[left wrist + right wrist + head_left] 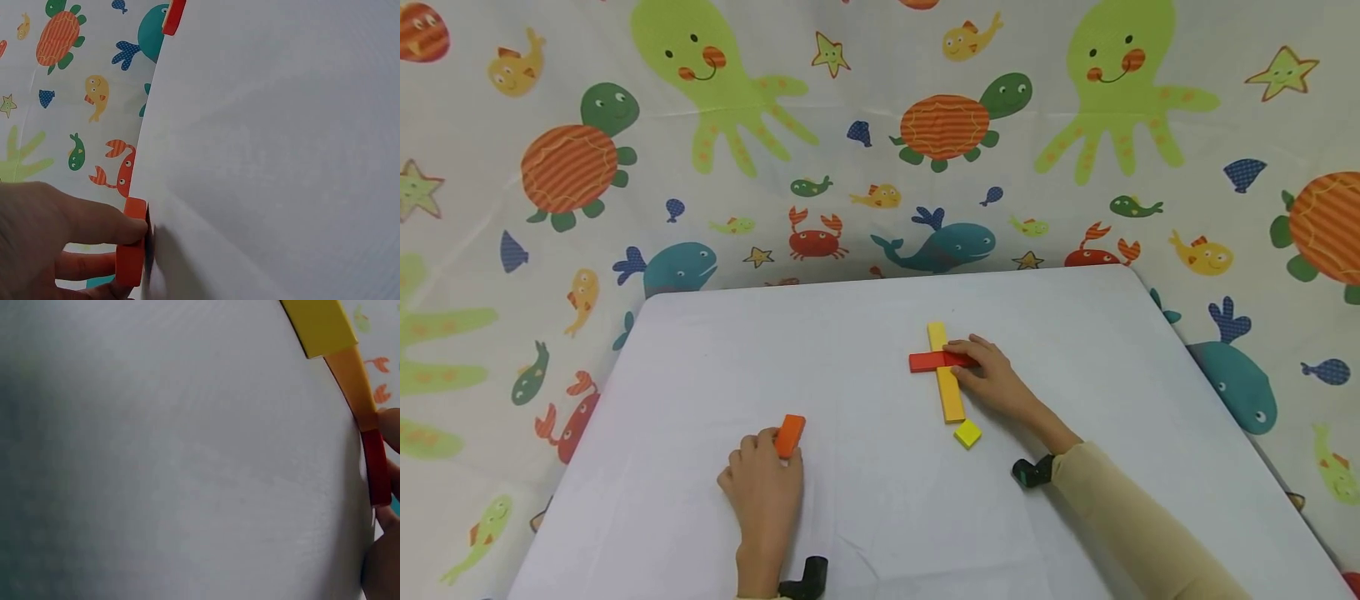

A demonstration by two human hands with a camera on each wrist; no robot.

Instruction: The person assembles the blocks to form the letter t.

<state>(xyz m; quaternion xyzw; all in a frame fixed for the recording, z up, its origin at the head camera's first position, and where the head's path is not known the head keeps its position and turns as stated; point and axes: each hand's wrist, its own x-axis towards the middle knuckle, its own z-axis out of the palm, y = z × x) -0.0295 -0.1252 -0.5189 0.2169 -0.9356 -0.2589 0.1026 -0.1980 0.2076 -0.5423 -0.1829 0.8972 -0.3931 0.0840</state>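
Observation:
My left hand pinches an orange block between thumb and fingers at the left front of the white table. In the left wrist view the thumb lies against this orange block. Farther right, my right hand pinches a red block, whose outer end the fingers partly cover. This block meets another red block, and together they form the crossbar of a flat cross. A yellow block lies above the crossbar and a longer yellow-orange block below it. A small bright yellow block sits at its lower end.
The white table spreads around both hands. Behind and beside it hangs a cloth printed with sea animals. Black wrist devices stick out at the left wrist and the right wrist.

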